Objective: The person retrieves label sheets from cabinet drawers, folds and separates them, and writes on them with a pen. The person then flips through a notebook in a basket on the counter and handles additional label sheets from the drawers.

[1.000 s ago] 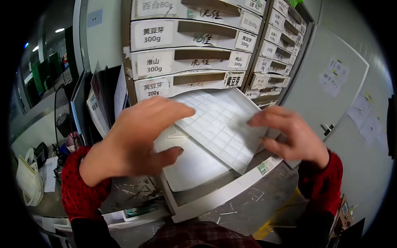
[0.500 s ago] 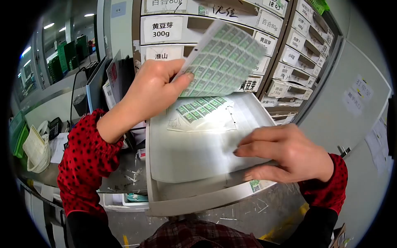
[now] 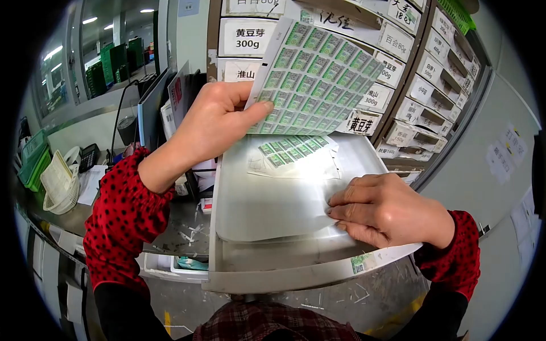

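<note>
My left hand pinches the left edge of a sheet of green-and-white stickers, held tilted above the back of an open drawer. Rows of small printed labels cover the sheet. Inside the drawer lies a large white paper sheet. My right hand is over the drawer's right side, fingers drawn together with the thumb at the paper's right front corner. Farther back lies a smaller, partly used sticker sheet, with several green stickers on pale backing.
Labelled drawers rise behind in a cabinet, with another column to the right. Upright folders stand left of the drawer. A white basket and a calculator sit on the left counter. A grey door is at right.
My right hand has closed its fingers at the white paper's corner. The sticker sheet in my left hand has steadied and faces me more. The whole view has shifted slightly.
</note>
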Tool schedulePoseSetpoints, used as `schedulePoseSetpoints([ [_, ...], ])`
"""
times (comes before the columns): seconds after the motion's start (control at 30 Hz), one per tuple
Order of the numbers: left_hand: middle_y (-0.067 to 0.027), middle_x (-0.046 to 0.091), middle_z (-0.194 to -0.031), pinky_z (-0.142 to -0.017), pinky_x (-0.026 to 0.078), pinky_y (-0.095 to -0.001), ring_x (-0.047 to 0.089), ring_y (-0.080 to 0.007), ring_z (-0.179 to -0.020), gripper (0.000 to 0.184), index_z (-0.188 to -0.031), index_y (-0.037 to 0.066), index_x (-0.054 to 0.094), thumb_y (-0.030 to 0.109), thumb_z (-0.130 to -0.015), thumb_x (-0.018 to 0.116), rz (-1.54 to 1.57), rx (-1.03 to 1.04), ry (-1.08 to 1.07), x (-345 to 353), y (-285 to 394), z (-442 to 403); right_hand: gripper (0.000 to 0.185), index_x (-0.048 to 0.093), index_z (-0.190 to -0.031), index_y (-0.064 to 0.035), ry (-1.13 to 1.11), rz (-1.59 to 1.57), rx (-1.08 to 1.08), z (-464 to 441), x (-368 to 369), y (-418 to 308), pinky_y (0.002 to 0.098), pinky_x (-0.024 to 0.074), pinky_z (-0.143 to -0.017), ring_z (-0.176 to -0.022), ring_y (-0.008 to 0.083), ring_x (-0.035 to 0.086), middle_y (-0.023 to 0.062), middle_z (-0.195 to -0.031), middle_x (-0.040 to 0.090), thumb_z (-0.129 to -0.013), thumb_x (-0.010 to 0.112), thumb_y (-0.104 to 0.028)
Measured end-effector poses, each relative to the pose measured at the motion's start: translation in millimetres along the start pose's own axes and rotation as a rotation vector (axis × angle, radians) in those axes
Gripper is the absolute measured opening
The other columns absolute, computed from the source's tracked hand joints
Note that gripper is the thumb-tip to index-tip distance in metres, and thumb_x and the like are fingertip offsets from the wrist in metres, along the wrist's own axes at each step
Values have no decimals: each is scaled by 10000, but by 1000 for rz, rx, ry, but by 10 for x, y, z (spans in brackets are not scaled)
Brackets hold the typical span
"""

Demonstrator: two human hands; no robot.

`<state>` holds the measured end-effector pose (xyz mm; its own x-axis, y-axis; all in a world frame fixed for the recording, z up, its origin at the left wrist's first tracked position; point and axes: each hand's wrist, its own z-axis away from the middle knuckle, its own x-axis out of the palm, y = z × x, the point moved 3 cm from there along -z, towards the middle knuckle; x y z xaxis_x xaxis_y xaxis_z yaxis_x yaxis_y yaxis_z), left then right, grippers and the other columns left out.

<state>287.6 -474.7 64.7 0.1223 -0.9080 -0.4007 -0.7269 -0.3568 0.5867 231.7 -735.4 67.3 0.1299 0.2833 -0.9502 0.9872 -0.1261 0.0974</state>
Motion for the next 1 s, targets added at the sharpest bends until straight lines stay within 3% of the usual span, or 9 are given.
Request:
schedulePoseSetpoints([
  [0.17, -56, 716, -810, -645, 493, -238, 574, -42, -705, 270, -1098, -60, 685, 132, -921, 620, -6, -26, -27, -27, 12, -3, 152, 601, -718, -9, 114, 93, 74, -58, -108, -106, 370, 498, -544, -635, 266, 616, 99, -729, 608, -719, 741, -70],
  [0.3, -62, 737, -889, -698, 513, -236, 610, -52, -764, 271, -1119, -58, 683, 120, -924, 623, 81, -54, -43, -17, 35, 4, 132, 640, -764, -10, 99, -92, 190, -16, -260, -91, 360, 499, -536, -629, 267, 626, 104, -710, 616, -702, 753, -37],
  [0.37, -63, 740, -911, -712, 517, -237, 619, -54, -782, 270, -1122, -58, 683, 115, -924, 624, 101, -51, -43, -8, 34, 10, 135, 671, -809, -17, 235, -245, 211, 12, -314, -77, 355, 506, -533, -624, 268, 634, 103, -708, 632, -705, 755, -26],
  [0.5, -43, 728, -881, -693, 505, -233, 592, -45, -757, 270, -1131, -49, 684, 112, -922, 629, 95, -45, -44, -11, 9, 17, 103, 680, -810, -11, 238, 107, 170, 49, -238, -219, 352, 507, -521, -623, 261, 636, 90, -715, 640, -744, 757, -33],
  [0.67, -23, 695, -800, -665, 484, -224, 542, -31, -709, 252, -1105, -38, 693, 127, -924, 634, 51, -87, -84, 24, -65, 61, 101, 688, -818, -15, 131, 80, 147, 71, -177, -229, 350, 490, -504, -604, 251, 623, 77, -687, 616, -765, 757, -66],
  [0.77, -62, 703, -784, -664, 504, -270, 607, -84, -699, 216, -1047, -17, 709, 95, -866, 671, 7, -120, -133, 47, -82, 133, 93, 700, -843, -12, 130, -111, 201, 77, -101, -188, 353, 499, -532, -613, 259, 631, 79, -722, 644, -798, 739, -84],
  [0.83, -124, 714, -834, -700, 528, -326, 682, -209, -754, 232, -1004, 11, 718, 52, -776, 708, -296, 160, -390, 113, 49, 201, 105, 705, -867, -1, 135, -312, 207, 74, -57, -175, 361, 503, -568, -624, 281, 635, 93, -747, 666, -826, 719, -96],
  [0.87, -150, 717, -915, -758, 540, -356, 691, -310, -841, 326, -1017, 39, 727, 29, -692, 731, -321, 28, -466, 105, 78, 208, 105, 705, -867, -1, 147, -301, 215, 76, -58, -175, 361, 503, -568, -624, 281, 635, 93, -747, 666, -826, 719, -96],
  [1.0, -134, 718, -975, -774, 539, -341, 688, -295, -878, 363, -1039, 43, 726, 34, -676, 739, -330, 33, -522, 124, 52, 180, 137, 705, -861, -7, 116, -407, 300, 145, -25, -151, 372, 496, -590, -649, 300, 639, 116, -754, 673, -874, 673, -140],
])
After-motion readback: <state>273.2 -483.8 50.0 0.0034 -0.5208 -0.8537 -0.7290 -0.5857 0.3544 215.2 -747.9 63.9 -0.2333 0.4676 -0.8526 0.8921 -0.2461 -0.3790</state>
